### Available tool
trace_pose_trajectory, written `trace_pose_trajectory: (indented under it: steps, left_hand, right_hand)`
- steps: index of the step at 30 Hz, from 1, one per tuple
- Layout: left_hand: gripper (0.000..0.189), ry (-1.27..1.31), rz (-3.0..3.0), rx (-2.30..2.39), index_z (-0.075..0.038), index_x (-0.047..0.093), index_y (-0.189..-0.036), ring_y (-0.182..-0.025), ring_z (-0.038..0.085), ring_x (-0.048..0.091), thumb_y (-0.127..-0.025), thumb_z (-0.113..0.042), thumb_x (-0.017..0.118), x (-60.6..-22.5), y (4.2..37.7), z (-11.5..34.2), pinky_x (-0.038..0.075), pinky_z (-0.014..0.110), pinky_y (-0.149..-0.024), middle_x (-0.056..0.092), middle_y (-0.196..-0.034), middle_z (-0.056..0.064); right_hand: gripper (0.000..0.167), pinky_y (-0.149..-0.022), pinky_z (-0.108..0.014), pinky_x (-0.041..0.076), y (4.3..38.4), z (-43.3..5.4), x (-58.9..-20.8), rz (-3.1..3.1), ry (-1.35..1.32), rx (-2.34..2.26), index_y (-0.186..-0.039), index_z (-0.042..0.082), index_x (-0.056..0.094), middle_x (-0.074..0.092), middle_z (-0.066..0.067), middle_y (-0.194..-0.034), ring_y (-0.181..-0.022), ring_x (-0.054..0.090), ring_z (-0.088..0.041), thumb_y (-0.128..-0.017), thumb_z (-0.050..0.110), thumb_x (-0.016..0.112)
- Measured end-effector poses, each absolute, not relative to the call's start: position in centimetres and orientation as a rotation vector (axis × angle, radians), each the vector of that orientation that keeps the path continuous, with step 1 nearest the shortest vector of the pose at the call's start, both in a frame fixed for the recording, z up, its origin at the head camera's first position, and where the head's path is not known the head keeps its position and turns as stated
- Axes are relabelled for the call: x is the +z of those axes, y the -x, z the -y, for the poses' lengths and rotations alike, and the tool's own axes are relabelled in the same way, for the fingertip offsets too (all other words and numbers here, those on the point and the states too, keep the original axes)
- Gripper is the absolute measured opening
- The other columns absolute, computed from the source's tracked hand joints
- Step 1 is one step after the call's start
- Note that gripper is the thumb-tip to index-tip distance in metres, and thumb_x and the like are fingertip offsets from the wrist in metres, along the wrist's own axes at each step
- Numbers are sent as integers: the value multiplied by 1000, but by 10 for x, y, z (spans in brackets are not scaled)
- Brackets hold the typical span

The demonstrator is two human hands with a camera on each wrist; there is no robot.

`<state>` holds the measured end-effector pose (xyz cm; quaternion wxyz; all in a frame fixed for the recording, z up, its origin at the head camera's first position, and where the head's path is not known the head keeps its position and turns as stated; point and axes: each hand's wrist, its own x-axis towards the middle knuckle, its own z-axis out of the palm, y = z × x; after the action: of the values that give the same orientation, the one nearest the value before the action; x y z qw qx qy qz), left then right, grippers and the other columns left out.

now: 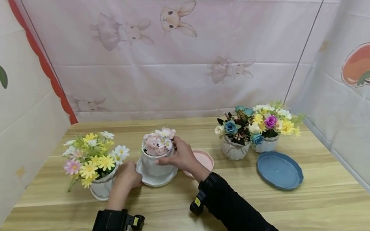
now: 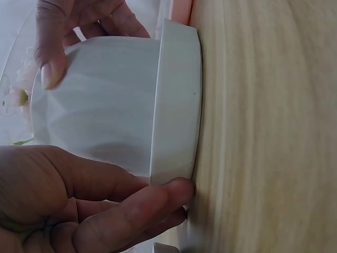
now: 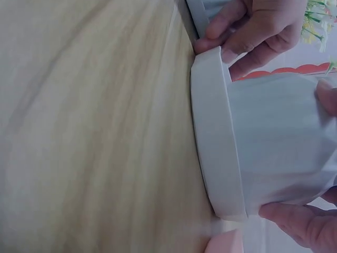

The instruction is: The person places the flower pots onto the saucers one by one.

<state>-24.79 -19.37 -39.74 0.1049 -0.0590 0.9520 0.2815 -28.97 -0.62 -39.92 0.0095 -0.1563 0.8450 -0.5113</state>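
A white ridged flower pot (image 1: 154,165) with pale pink flowers (image 1: 157,142) stands in a white saucer (image 1: 159,181) left of the table's middle. My right hand (image 1: 183,156) grips the pot near its rim, thumb at the front and fingers around the far right side. At the saucer's left edge, my left hand (image 1: 128,176) pinches its low wall between thumb and fingers, as the left wrist view shows. In the right wrist view the saucer (image 3: 217,132) sits flat on the wood with the pot's base inside it.
A pot of yellow and white flowers (image 1: 95,161) stands beside my left hand. Partly behind my right wrist lies a pink saucer (image 1: 204,159). Two potted bouquets, one blue (image 1: 235,146) and one mixed (image 1: 269,127), stand at right, with a blue saucer (image 1: 280,171) in front.
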Motion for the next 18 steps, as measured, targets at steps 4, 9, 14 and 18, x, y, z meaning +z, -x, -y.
trace_pose_trajectory:
  steps: [4,9,14,18]
  left_hand:
    - [12,182,-2792,838,8,58,-88,-63,24,55,-77,3,57,-396,248,194,47,29,-54,55,-73,13]
    - [14,200,-2756,896,9,56,-92,-62,23,56,-81,1,55,-398,248,193,48,28,-53,55,-74,13]
    - [14,200,-2756,875,9,56,-91,-64,24,55,-78,4,57,-398,248,194,47,28,-53,54,-74,13]
    - [21,209,-2748,876,12,56,-97,-66,24,56,-78,4,57,-398,250,193,48,28,-54,55,-78,15]
  right_hand:
    - [81,-88,-35,42,287,8,-402,-2608,499,-1621,-130,7,46,55,-5,-117,-104,52,-19,-64,31,86]
    - [83,-94,-35,39,285,8,-407,-2599,512,-1597,-131,6,45,55,-6,-120,-110,50,-19,-64,32,86]
    - [87,-97,-34,37,285,10,-409,-2619,498,-1527,-133,5,42,53,-8,-123,-115,48,-19,-63,35,86]
    - [92,-98,-35,36,285,10,-409,-2615,474,-1514,-135,4,38,51,-9,-126,-117,46,-20,-63,36,85]
